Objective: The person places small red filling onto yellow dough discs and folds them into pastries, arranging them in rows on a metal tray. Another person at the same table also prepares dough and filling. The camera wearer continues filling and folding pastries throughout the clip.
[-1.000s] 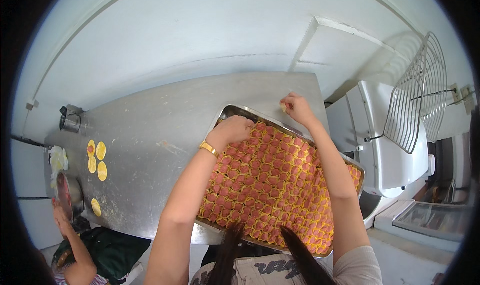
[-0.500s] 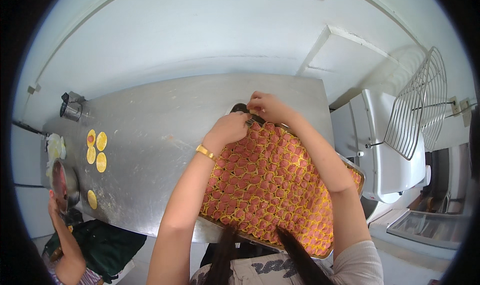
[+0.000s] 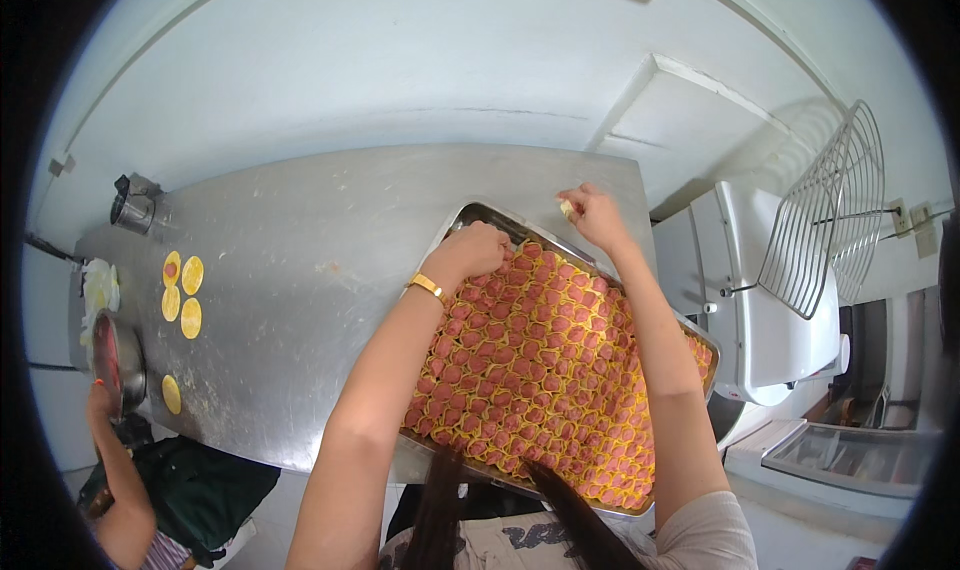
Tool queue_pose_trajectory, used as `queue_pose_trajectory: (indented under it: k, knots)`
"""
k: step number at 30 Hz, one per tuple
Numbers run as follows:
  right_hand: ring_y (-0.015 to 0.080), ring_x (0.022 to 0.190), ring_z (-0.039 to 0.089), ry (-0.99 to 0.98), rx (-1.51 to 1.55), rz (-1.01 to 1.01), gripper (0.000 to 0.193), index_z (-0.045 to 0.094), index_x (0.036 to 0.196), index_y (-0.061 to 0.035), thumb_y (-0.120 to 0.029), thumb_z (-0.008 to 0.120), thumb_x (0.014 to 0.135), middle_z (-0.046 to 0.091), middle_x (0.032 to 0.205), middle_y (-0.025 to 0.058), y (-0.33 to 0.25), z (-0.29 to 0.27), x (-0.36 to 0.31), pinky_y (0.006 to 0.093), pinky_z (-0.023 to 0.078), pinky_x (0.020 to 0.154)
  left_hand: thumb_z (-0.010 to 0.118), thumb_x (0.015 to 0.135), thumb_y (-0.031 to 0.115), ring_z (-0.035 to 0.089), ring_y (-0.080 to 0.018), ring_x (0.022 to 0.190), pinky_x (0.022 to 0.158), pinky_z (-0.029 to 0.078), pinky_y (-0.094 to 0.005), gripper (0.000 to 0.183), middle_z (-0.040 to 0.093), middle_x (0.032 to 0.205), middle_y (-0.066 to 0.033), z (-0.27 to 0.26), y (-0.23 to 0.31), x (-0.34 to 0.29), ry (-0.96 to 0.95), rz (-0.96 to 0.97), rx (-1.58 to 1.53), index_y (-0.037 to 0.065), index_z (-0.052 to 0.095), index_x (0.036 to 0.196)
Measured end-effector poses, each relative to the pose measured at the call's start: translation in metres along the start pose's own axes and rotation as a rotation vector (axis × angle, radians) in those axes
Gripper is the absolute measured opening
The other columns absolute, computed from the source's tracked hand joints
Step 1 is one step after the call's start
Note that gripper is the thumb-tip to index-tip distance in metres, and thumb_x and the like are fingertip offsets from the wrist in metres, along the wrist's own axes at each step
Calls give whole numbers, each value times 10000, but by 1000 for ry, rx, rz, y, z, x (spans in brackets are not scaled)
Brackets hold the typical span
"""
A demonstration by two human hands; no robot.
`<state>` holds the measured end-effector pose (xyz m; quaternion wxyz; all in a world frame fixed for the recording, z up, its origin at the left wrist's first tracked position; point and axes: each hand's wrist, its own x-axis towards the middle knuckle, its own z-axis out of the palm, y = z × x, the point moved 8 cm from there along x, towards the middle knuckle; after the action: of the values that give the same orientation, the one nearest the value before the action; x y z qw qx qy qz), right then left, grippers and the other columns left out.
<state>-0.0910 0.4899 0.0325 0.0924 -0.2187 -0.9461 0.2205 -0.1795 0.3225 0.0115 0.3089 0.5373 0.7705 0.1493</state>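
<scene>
One steel table [image 3: 300, 300] carries a tray [image 3: 700, 345] packed tight with dumplings [image 3: 540, 370], leaving only the far corner free. Left hand [image 3: 478, 250] rests clenched on that corner's rows; right hand [image 3: 595, 215] pinches one pale dumpling [image 3: 567, 208] above the rim.

Steel-grey table [image 3: 300, 300], dull sheen, pale scuffs. On it, silver tray [image 3: 478, 213] packed with dumplings [image 3: 540, 370]: pink-red centres, yellow wrapper edges, a tight repeating grid. Gold bracelet [image 3: 427, 285] at the tray's left edge. Left of the tray, yellow wrapper rounds [image 3: 182, 292], one seemingly with a reddish dab. Right of the tray, white appliance [image 3: 780, 310] and grey wire rack [image 3: 830, 220].
</scene>
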Motion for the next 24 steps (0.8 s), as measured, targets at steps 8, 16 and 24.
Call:
queue_pose_trajectory:
  k: [8, 16, 24]
  knots:
    - [351, 892, 617, -179, -100, -203, 337, 679, 1021, -93, 11, 588, 714, 583, 1108, 142, 8, 17, -20, 418, 505, 786, 435, 802, 90, 601, -333, 978, 878, 461, -418, 341, 656, 992, -156, -3, 5, -2, 99, 108, -15, 67, 678, 1040]
    - [310, 927, 607, -223, -47, -298, 431, 647, 1060, -48, 109, 598, 662, 583, 1102, 120, 7, 15, -18, 375, 519, 766, 460, 807, 156, 631, -311, 922, 836, 482, -435, 334, 673, 961, -133, 5, 4, -1, 32, 156, 38, 118, 691, 1044]
    - [233, 894, 618, -125, 332, -390, 354, 643, 1032, -48, 57, 648, 694, 604, 1040, 81, -75, -16, 4, 346, 537, 713, 451, 819, 178, 619, -320, 948, 905, 456, -441, 324, 673, 977, -141, -2, 9, -15, 108, 102, 72, 135, 697, 1026]
